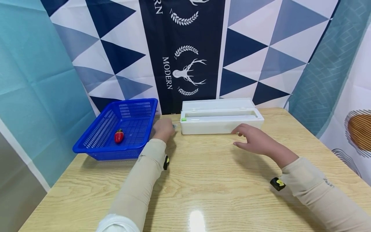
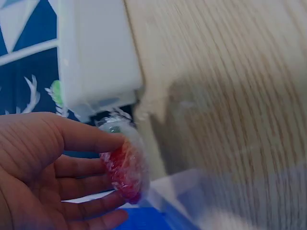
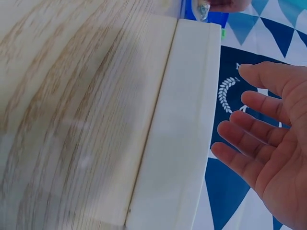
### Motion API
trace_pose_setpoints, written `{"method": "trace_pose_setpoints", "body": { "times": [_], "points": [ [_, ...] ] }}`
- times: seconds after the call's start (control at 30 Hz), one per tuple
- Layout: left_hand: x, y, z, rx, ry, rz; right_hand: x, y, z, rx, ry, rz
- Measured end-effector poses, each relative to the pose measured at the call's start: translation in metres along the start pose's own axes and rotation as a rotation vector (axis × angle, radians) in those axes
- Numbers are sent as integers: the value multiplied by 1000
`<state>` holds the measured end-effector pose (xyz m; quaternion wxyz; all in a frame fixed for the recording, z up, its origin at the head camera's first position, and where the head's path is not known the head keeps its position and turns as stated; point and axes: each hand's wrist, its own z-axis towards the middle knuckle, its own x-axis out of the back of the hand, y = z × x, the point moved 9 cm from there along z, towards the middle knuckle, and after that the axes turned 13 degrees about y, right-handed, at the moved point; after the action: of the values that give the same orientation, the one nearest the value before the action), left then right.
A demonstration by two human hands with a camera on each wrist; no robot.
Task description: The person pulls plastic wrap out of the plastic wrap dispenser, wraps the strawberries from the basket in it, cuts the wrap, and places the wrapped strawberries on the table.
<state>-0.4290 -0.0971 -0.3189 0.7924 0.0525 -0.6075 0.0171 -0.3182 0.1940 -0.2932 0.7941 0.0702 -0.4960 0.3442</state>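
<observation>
Pinched wrapped strawberry [image 2: 123, 170] in left hand [image 1: 163, 129], with empty right hand [image 1: 252, 139] half-spread; risked a drop because of slippery film [image 2: 140, 155].

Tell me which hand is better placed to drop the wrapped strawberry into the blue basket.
Left, most likely: the left hand holds the wrapped strawberry beside the blue basket, while the right hand is empty, near the white box.
</observation>
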Motion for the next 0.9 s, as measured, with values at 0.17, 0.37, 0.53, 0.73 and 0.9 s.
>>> {"method": "trace_pose_setpoints", "body": {
  "times": [0.17, 0.37, 0.53, 0.73, 0.9],
  "points": [
    [-3, -5, 8, 10, 21, -27, -3, 2, 0, -5, -15, 0],
    [-1, -4, 17, -15, 29, -60, -3, 6, -1, -26, -20, -13],
    [-13, -3, 21, -16, -10, -64, -4, 6, -1, -32, -26, -14],
    [-23, -8, 22, 32, -47, -94, -4, 7, -1, -28, -27, -11],
    [-23, -8, 22, 40, -33, -102, -2, 9, -1, -40, -25, -14]
  ]
}}
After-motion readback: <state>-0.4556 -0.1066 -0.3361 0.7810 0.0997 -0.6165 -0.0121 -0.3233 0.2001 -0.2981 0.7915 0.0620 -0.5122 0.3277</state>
